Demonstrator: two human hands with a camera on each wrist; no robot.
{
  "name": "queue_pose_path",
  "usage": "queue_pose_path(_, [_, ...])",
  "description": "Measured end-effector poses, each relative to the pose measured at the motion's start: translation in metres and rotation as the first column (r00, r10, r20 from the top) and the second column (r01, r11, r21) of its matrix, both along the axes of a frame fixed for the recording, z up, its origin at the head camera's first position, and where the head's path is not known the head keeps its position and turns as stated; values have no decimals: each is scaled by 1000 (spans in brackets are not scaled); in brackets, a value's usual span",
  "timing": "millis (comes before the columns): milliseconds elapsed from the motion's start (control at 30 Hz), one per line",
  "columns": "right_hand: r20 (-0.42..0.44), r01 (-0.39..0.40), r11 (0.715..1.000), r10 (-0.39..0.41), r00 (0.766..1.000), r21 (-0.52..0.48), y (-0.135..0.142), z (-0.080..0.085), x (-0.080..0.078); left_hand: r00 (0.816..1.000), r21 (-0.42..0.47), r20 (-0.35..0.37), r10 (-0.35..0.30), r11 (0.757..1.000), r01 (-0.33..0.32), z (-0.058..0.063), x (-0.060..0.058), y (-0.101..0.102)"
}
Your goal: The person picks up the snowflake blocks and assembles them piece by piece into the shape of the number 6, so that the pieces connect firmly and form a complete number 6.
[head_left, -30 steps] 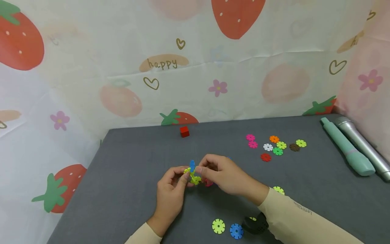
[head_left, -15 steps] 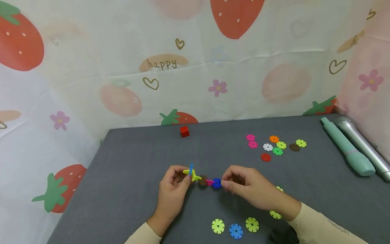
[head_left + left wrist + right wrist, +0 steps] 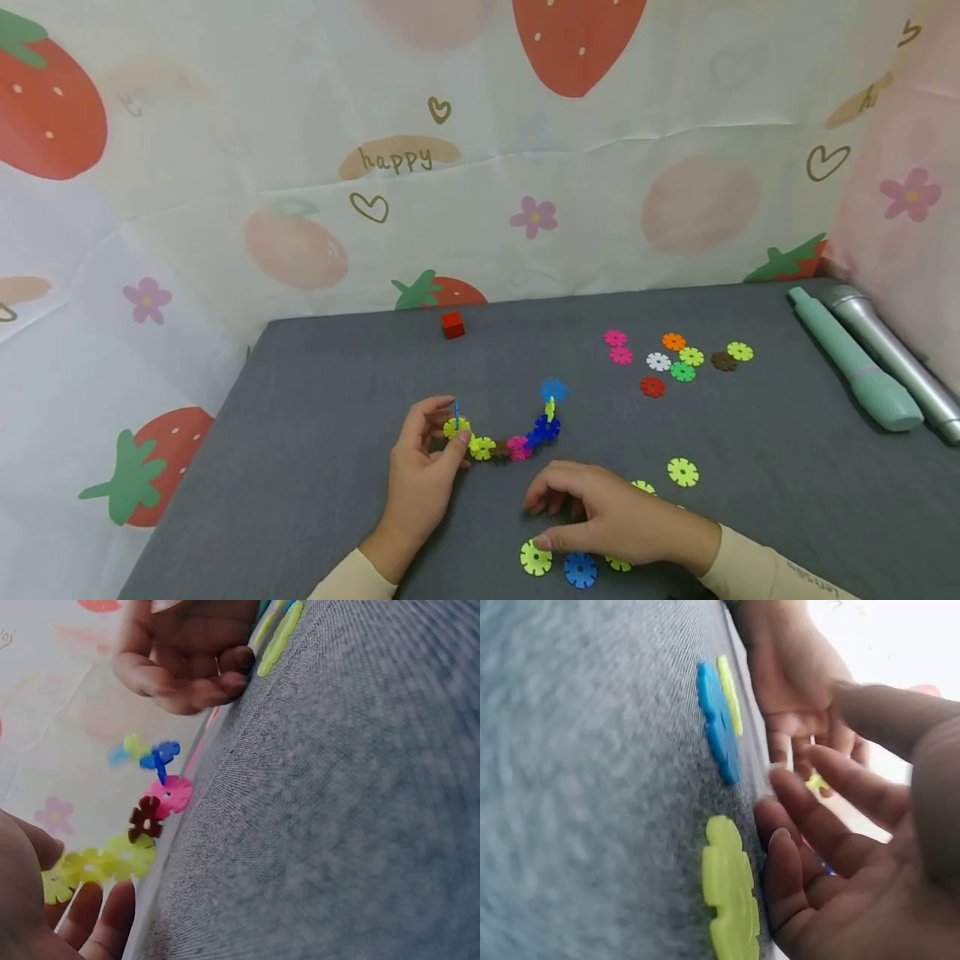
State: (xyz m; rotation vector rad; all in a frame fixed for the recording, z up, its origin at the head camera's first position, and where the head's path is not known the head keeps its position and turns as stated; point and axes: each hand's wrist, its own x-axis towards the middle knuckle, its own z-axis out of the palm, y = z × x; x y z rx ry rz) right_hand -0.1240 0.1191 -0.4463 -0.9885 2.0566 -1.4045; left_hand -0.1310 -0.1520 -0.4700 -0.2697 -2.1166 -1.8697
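My left hand point(image 3: 422, 467) pinches one end of a chain of interlocking plastic discs point(image 3: 518, 448) between thumb and fingers. Yellow, brown, pink, dark blue and light blue pieces make up the chain, which curves up at its far right end. A light blue disc point(image 3: 457, 414) stands edge-on at the held end. My right hand point(image 3: 611, 512) is empty, its fingers loosely bent low over loose notched discs. Its thumb tip overlaps a yellow-green disc point(image 3: 536, 557) in the head view. Beside that lie a blue disc point(image 3: 581, 571) and another yellow-green disc point(image 3: 619, 563), partly hidden by the hand.
Several loose discs, among them a red one point(image 3: 652, 387) and a white one point(image 3: 658, 362), lie at the back right. A red cube point(image 3: 452, 325) sits near the back edge. Two microphones, one mint green point(image 3: 862, 367) and one silver point(image 3: 896, 358), lie at far right.
My right hand has let go of the chain's blue end and moved down toward the front discs. The chain now extends rightward from my left hand, which stays in nearly the same place.
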Motion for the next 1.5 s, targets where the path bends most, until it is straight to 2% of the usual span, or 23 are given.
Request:
queue_pose_path(167, [-88, -68, 992, 77, 993, 102, 1, -5, 2, 1000, -64, 17, 25, 998, -24, 1, 1, 0])
queue_pose_path(333, [-185, -66, 983, 97, 978, 169, -2, -7, 8, 999, -100, 10, 36, 994, -35, 1, 1, 0])
queue_pose_path(433, [-221, -58, 983, 97, 970, 177, -3, -9, 9, 999, -92, -8, 34, 995, -35, -1, 1, 0])
queue_pose_path(567, [-226, -52, 981, 94, 970, 185, -4, -10, 8, 999, -66, -12, 30, 997, -31, -2, 0, 0])
queue_pose_path(733, [-146, -39, 988, 62, 987, 150, -5, -10, 6, 999, -73, -37, 39, 996, -41, -2, 0, 0])
queue_pose_path(900, [-77, -15, 997, 21, 997, 70, -4, -11, 5, 995, -83, -89, 42, 995, -49, -1, 1, 1])
queue_pose_path(1100, [-98, 30, 998, -35, 995, -52, -2, -9, 3, 988, -66, -156, 0, 998, -11, -1, 2, 2])
queue_pose_path(1500, [-135, 177, 979, -190, 973, -103, 2, 8, -11, 965, -96, -263, -24, 995, -1, 0, 4, 3])
